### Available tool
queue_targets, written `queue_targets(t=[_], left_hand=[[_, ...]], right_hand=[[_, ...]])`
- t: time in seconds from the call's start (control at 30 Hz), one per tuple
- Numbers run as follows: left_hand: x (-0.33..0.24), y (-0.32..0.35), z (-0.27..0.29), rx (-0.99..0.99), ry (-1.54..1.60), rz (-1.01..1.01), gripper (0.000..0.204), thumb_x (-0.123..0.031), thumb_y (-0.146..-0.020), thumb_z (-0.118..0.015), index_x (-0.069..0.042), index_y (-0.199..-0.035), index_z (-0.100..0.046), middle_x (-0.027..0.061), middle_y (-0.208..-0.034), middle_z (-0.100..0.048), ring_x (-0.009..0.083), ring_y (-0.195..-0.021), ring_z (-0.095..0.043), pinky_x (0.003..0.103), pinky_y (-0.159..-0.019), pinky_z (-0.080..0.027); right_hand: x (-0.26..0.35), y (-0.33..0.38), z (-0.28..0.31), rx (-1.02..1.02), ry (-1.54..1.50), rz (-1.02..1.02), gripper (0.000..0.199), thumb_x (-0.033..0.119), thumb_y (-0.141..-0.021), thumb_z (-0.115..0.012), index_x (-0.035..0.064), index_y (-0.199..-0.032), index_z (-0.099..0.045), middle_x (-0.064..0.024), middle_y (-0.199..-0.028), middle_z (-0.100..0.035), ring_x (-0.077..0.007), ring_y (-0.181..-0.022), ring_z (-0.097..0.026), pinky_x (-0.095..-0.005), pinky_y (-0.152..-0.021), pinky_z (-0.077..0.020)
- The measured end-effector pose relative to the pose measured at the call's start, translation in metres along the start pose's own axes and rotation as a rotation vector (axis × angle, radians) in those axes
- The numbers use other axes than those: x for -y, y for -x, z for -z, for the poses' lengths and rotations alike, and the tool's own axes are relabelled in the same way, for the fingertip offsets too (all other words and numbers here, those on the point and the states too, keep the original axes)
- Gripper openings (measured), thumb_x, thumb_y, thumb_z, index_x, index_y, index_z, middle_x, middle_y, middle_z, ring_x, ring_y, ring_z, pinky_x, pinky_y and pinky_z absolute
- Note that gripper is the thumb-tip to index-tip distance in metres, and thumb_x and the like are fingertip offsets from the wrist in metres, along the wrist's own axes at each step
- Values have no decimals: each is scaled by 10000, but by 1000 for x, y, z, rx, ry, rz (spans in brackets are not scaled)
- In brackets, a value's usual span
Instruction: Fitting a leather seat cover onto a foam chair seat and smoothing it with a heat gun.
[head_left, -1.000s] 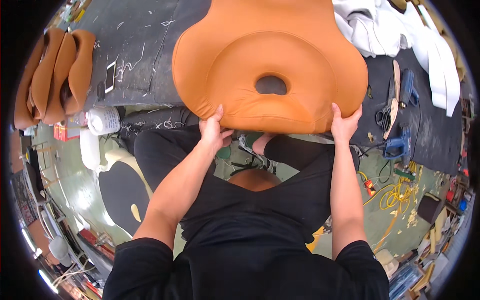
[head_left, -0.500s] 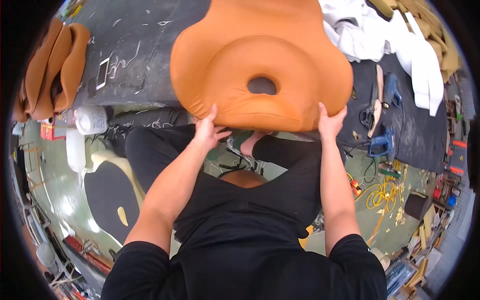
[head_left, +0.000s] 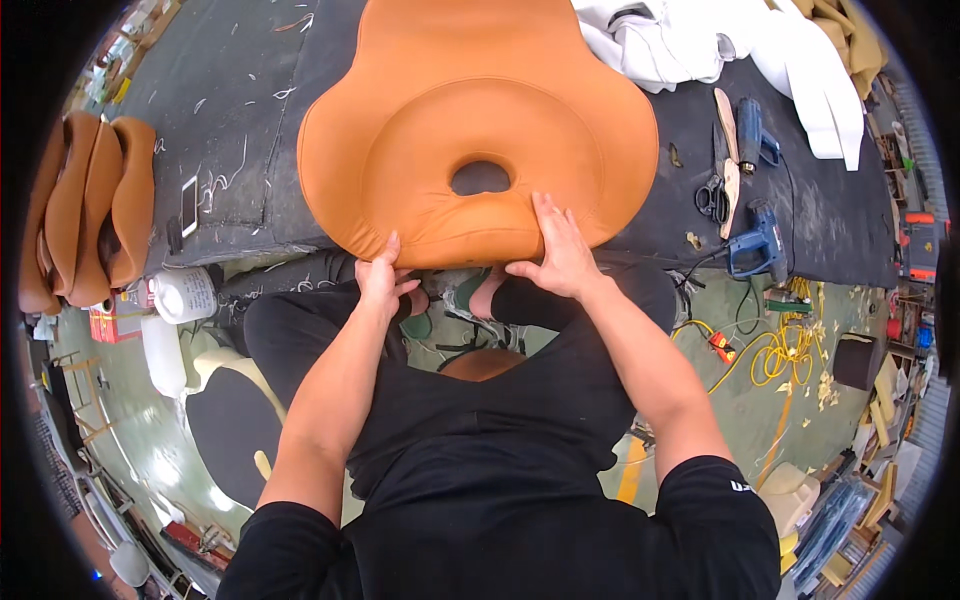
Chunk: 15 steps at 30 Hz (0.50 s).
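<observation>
An orange upholstered chair shell (head_left: pixel 575 130) lies on the black-covered table in front of me, its near edge overhanging my lap. An oval hole goes through it close to that edge, with wrinkles in the cover around it. My left hand (head_left: pixel 380 282) grips the near edge left of the hole, thumb on top; its other fingers are partly hidden below. To the right of the hole, my right hand (head_left: pixel 562 255) rests on the front edge with fingers stretched over the cover and the thumb apart, lower down.
Scissors (head_left: pixel 712 195) and two blue heat guns (head_left: pixel 757 240) lie right on the table (head_left: pixel 690 160). White fabric (head_left: pixel 660 45) is heaped behind them. A phone (head_left: pixel 189 207) and several stacked orange shells (head_left: pixel 133 200) are at left. White jugs (head_left: pixel 183 296) and a yellow cable (head_left: pixel 770 362) are lower.
My right hand has moved left from the shell's right corner to the front edge beside the hole. My left hand still grips the edge. The shell sits further left in view.
</observation>
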<state>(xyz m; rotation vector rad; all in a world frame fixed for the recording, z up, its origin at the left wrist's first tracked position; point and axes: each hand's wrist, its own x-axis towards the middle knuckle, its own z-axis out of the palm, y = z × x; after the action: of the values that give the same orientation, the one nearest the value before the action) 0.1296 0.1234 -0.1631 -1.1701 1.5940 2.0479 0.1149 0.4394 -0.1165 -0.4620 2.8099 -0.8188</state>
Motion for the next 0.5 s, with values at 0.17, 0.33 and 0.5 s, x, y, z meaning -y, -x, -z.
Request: queue_targets(t=[0.17,0.33,0.5], left_hand=[[8,-21,14,80,112,122,727,-483,-936,-766,-99,-1485,-484,179,-1415,-590,448,-1235,-597,641,-919,-526],[12,-27,11,41,118,122,776,-499,-920,-776,-90,-1504,-469,207,-1420,-580,466,-1222,-596,678,-956,-492],[1,-37,1,-123,163,129,711,-359,-865,-869,-60,-1421,-541,203,-1377,-618,458,-1211,-621,689,-908,-536]], right_hand=[[-12,-1,15,127,70,45,1109,276,-773,-883,12,-1634,-235,-211,-1657,-356,-331,-1565,-307,-568,-1257,-268],[-16,-5,12,146,84,26,1086,251,-772,-877,32,-1636,-258,-172,-1663,-365,-314,-1566,-308,-545,-1267,-263],[-11,-10,15,91,97,145,1152,203,-736,-906,38,-1646,-219,-197,-1659,-359,-332,-1566,-304,-568,-1267,-249]])
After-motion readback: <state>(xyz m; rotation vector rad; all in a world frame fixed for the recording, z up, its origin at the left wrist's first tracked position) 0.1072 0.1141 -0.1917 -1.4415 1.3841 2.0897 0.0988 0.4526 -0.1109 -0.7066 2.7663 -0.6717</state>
